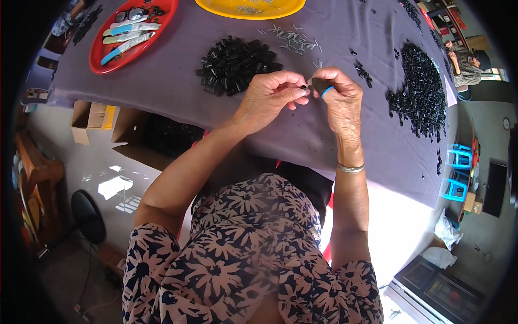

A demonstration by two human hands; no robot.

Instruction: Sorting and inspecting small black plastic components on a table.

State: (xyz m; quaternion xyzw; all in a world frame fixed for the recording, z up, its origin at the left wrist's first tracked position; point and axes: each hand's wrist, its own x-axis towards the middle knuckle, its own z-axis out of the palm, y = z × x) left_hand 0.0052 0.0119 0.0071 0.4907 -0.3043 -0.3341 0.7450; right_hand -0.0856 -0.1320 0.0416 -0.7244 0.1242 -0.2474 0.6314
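Note:
Both hands meet over the near part of a table with a purple-grey cloth [178,102]. Thumb and fingers of my left hand [272,97] pinch a small black part [305,89]. My right hand [343,100] is closed close beside it, its thumb in a dark finger cover [322,86] with a blue rim; what its fingertips hold is too small to name. Left of my hands lies a heap of short black cylindrical parts [234,62]. Small clear pins [294,40] are scattered just beyond my fingers, and a few tiny black pieces [362,73] lie to the right.
A red tray [96,59] with blue-handled tools and glasses is at far left; a yellow tray [253,15] holds more pins. A large black heap [418,86] covers the right side. Cardboard boxes [132,148] stand below the table's left edge. Another person [469,67] sits beyond the right edge.

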